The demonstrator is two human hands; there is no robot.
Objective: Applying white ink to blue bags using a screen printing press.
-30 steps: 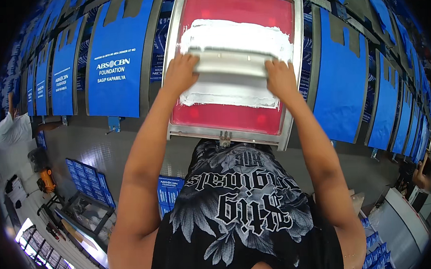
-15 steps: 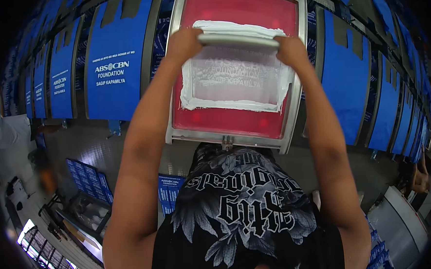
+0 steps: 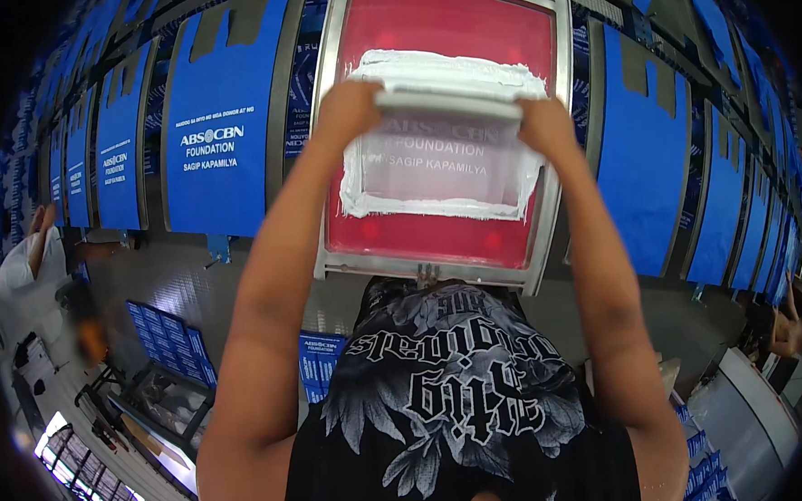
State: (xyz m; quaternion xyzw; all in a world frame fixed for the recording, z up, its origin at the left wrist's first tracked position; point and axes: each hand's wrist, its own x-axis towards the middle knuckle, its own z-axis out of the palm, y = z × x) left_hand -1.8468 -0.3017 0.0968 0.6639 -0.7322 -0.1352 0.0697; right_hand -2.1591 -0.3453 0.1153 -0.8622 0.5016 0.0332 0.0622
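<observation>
My left hand (image 3: pixel 350 111) and my right hand (image 3: pixel 547 127) are closed around the two ends of a pale squeegee (image 3: pixel 448 105). It lies crosswise on a printing screen with red mesh (image 3: pixel 419 240) in a metal frame (image 3: pixel 545 234). Thick white ink (image 3: pixel 446 65) is banked beyond the squeegee and runs in a rough border down both sides and along the near edge. Inside that border, the nearer lines of a lettered stencil (image 3: pixel 442 162) show through a thin, hazy film. The squeegee covers part of the stencil's upper area.
Flat blue bags with notched tops lie in rows on boards to the left (image 3: pixel 221 192) and right (image 3: pixel 646 174) of the screen. Behind me stand a grey cart (image 3: pixel 168 399) and a pale cabinet (image 3: pixel 745 405). Other people (image 3: pixel 30 261) are at the far left and right.
Both hands have drawn the squeegee a short way toward me across the screen. More white ink shows on its far side. At the far left, a person's arm has come into view.
</observation>
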